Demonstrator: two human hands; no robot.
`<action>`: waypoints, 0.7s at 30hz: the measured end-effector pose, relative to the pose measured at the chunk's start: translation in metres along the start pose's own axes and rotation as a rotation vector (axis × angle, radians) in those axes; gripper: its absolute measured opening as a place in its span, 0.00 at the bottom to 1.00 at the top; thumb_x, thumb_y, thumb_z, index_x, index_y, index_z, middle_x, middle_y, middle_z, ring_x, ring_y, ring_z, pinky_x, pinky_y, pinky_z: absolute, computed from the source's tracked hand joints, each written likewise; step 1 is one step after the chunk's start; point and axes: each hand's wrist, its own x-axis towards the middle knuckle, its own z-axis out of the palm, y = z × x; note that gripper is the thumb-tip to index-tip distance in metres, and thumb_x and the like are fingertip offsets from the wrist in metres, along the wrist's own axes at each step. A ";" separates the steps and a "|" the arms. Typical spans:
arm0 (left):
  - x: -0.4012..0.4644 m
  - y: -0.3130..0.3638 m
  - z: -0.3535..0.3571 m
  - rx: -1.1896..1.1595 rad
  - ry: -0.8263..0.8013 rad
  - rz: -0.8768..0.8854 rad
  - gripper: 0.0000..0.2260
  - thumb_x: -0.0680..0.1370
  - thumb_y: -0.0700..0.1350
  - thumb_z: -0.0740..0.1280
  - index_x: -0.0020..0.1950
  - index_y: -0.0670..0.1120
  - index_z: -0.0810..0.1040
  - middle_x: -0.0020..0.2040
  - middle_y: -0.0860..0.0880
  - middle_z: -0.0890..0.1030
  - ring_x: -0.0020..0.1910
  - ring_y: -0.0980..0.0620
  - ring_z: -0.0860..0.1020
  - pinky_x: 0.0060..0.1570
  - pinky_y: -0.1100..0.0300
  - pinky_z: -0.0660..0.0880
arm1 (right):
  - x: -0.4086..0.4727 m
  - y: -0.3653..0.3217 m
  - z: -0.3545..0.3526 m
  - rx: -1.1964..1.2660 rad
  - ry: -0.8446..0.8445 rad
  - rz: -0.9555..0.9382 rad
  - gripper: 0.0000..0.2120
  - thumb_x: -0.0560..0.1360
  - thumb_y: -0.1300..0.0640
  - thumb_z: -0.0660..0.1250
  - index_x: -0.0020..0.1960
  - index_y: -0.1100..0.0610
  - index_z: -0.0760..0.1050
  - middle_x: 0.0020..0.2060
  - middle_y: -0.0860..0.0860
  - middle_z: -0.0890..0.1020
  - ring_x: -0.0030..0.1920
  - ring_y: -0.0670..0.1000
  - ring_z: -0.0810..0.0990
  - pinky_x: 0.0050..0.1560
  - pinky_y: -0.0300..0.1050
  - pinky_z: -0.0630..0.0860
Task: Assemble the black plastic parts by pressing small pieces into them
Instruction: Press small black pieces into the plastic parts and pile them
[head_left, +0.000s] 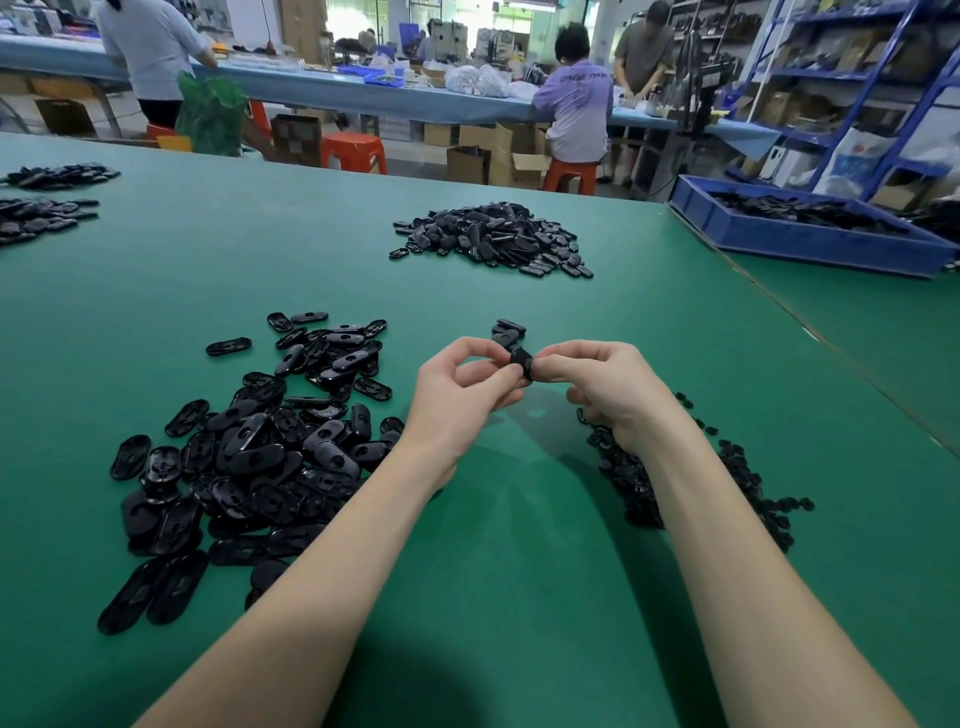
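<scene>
One blue bin (810, 240) sits far right of the big pile of oval shells (244, 462), loaded with more black parts. And look, above the green table (493, 597), just right of that pile, the left hand (457, 395) and right hand (608, 384) both pinch one small black plastic part (521, 361), glossy, dark, edge-on, fingertips curled tight around it. Small pieces (691, 483) lie heaped beyond the right wrist.

Green table (519, 597), blue shelving (852, 78), orange stools (354, 151)
</scene>
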 end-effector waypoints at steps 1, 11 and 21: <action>0.000 0.000 0.000 0.005 -0.003 0.003 0.05 0.77 0.34 0.72 0.47 0.42 0.77 0.45 0.40 0.86 0.47 0.46 0.86 0.47 0.61 0.81 | 0.000 0.000 0.000 0.002 -0.005 0.001 0.02 0.71 0.55 0.77 0.40 0.51 0.86 0.33 0.45 0.83 0.22 0.40 0.67 0.24 0.35 0.61; -0.003 -0.002 0.002 0.060 0.019 -0.018 0.07 0.77 0.32 0.70 0.45 0.42 0.75 0.40 0.48 0.86 0.42 0.47 0.86 0.44 0.64 0.80 | 0.003 0.002 -0.005 -0.009 -0.064 0.074 0.11 0.69 0.52 0.80 0.50 0.49 0.84 0.39 0.47 0.88 0.24 0.43 0.68 0.26 0.36 0.61; -0.003 0.004 -0.004 0.107 -0.090 -0.077 0.10 0.78 0.34 0.69 0.54 0.46 0.83 0.43 0.43 0.86 0.41 0.53 0.82 0.44 0.64 0.78 | 0.003 0.009 -0.010 -0.042 -0.171 0.004 0.10 0.65 0.47 0.83 0.42 0.47 0.85 0.33 0.48 0.77 0.28 0.46 0.68 0.27 0.37 0.61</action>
